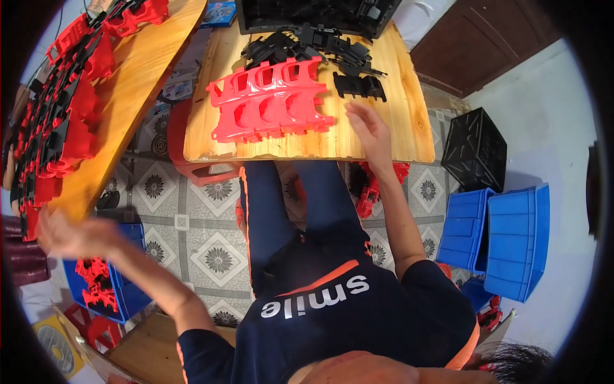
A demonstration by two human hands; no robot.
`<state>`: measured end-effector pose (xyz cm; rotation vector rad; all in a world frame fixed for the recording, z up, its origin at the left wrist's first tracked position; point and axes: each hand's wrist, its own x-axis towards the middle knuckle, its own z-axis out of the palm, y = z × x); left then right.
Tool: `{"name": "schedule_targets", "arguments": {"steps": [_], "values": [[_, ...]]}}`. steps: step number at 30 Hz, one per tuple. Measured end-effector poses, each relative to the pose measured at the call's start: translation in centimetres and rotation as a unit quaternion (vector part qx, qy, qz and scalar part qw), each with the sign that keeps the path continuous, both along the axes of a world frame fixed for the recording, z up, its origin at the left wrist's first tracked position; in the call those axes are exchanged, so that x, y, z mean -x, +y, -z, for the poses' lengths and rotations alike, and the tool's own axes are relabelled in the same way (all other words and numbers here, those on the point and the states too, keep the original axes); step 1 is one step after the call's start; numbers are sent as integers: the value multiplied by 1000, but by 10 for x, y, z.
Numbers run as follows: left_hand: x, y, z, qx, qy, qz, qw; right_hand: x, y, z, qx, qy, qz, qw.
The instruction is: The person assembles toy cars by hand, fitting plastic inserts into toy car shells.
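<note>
Over the front edge of the wooden table, my right hand (372, 131) is held with its fingers stretched out and nothing in them. Just beyond it lies a ribbed black plastic part (359, 87). To its left, a red moulded plastic panel (272, 101) with two rows of openings rests on the tabletop. My left hand (77, 238) is out at the far left, smeared by motion. It is nearest to the end of a row of red and black plastic assemblies (73, 128) on the side table; whether it holds anything does not show.
A heap of black plastic parts (310, 48) lies in front of a large black bin (313, 18). The side table (150, 48) runs along the left. A blue crate (131, 275) with red parts stands below my left arm; blue bins (517, 243) and a black crate (476, 148) stand right.
</note>
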<state>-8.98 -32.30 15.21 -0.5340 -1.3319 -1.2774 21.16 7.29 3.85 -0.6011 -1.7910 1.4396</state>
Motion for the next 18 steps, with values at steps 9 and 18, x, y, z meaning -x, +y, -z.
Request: {"name": "schedule_targets", "arguments": {"steps": [9,18], "values": [[-131,253,119,567,10,147,810,9,13,19,44,-21,-93,994],[-198,255,57,135,-391,622,665,-45,-24,-44,-500,-11,-110,859]]}}
